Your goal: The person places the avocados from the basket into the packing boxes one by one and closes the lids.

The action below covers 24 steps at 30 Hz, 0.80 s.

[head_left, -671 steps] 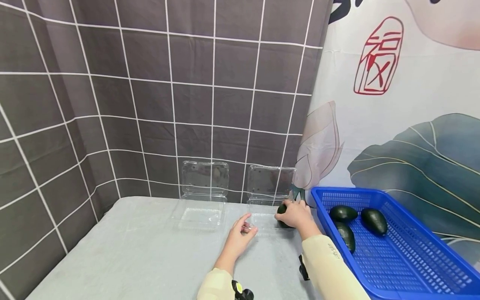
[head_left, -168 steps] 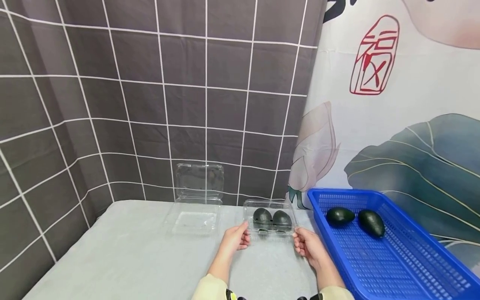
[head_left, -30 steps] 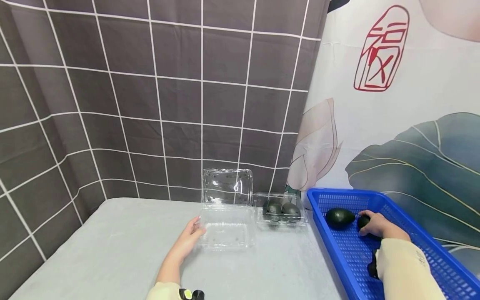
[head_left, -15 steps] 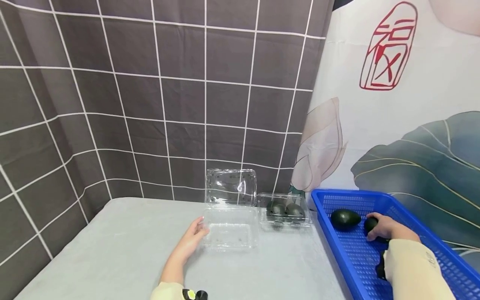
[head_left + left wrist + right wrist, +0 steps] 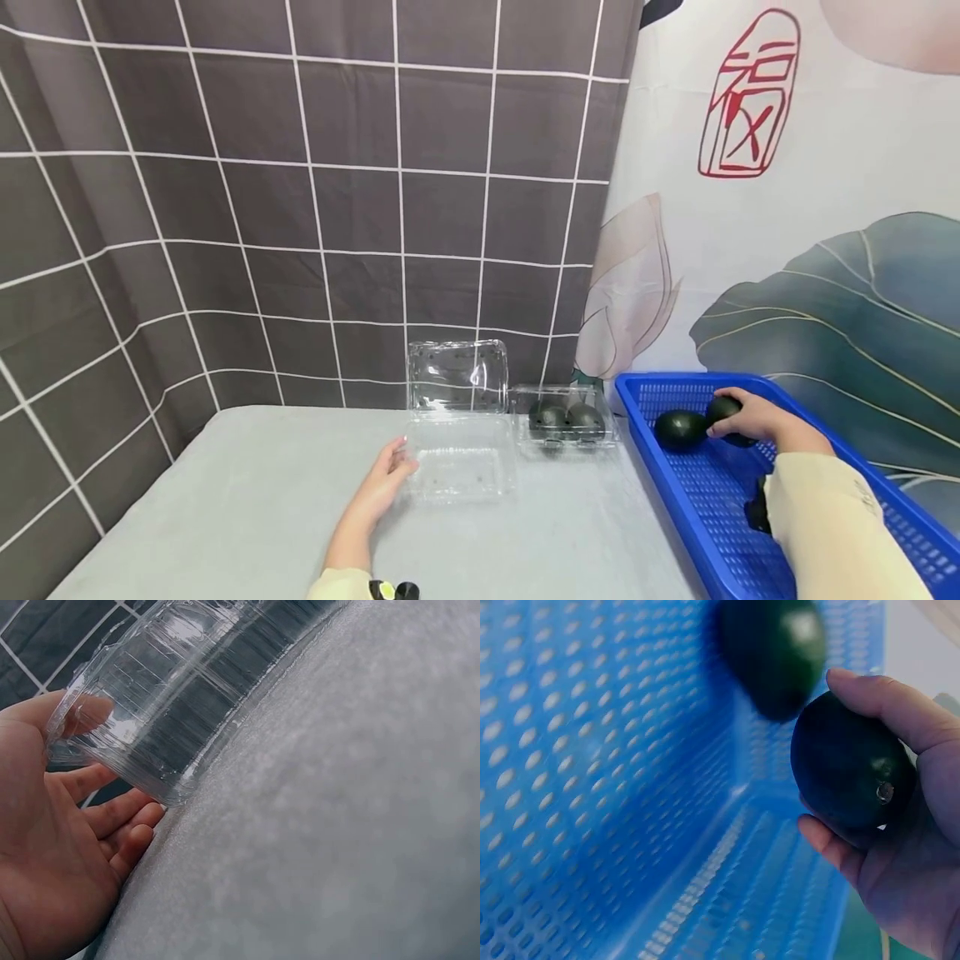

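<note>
My right hand (image 5: 757, 417) grips a dark green avocado (image 5: 847, 765), thumb on one side and fingers on the other, above the floor of the blue basket (image 5: 651, 467). A second avocado (image 5: 680, 430) lies in the basket just left of it. On the table, my left hand (image 5: 381, 479) holds the left wall of a clear plastic clamshell box (image 5: 461, 471). In the left wrist view the thumb shows through the plastic (image 5: 180, 697) and the other fingers lie outside the wall. The box's lid (image 5: 457, 377) stands raised at the back, with nothing inside the box.
Right of the raised-lid box stands a closed clamshell (image 5: 564, 421) with two avocados inside, close to the basket's left rim. A grey cloth (image 5: 247, 500) covers the table. A dark checked curtain (image 5: 337, 208) hangs behind.
The lid over two avocados was closed earlier, and the other box now stands beside that one. In the last half second my right hand has raised an avocado from the basket floor.
</note>
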Each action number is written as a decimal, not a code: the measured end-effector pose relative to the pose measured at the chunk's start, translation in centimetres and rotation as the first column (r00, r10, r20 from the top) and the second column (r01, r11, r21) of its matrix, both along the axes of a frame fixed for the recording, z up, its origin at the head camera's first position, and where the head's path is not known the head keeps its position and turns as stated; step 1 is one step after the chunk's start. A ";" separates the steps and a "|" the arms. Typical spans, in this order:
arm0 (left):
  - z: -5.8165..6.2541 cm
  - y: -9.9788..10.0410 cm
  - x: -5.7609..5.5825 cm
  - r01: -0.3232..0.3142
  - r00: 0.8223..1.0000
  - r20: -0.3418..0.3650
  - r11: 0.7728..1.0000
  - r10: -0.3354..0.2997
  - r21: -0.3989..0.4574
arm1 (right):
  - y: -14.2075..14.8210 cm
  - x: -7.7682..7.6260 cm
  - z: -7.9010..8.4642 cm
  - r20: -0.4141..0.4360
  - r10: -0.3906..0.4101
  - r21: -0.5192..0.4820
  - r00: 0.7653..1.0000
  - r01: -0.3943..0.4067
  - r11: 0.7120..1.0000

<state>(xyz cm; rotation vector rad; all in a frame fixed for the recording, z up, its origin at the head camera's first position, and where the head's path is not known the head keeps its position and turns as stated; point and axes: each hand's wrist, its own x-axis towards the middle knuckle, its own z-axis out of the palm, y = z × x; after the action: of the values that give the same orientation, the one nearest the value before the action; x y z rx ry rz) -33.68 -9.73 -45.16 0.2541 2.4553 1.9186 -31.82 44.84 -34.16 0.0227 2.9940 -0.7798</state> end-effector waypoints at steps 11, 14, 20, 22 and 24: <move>-0.4 -0.1 -0.2 -0.004 1.000 -0.006 1.000 0.004 0.014 | -3.9 -0.3 1.8 -0.109 0.059 -0.040 0.992 -0.064 0.997; -0.4 0.0 -0.3 0.000 1.000 -0.008 1.000 0.000 0.018 | -4.6 -0.1 2.8 -0.145 0.055 -0.030 0.988 -0.060 0.998; -0.4 0.0 -0.2 -0.002 1.000 -0.004 1.000 0.002 0.015 | -5.9 0.1 5.0 -0.223 0.050 0.006 0.974 -0.049 0.999; -0.4 0.0 -0.2 -0.001 1.000 -0.002 1.000 0.001 0.014 | -6.6 0.2 5.6 -0.236 0.054 -0.001 0.970 -0.056 0.998; -0.3 0.1 -0.1 0.001 1.000 -0.001 1.000 -0.001 0.013 | -7.4 0.3 6.1 -0.246 0.055 -0.012 0.968 -0.059 0.998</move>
<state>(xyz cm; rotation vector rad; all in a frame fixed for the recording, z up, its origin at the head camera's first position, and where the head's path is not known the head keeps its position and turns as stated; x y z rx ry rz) -33.77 -9.65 -45.46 0.2565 2.4430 1.9350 -31.47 37.43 -28.02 -0.1731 3.1998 -0.8652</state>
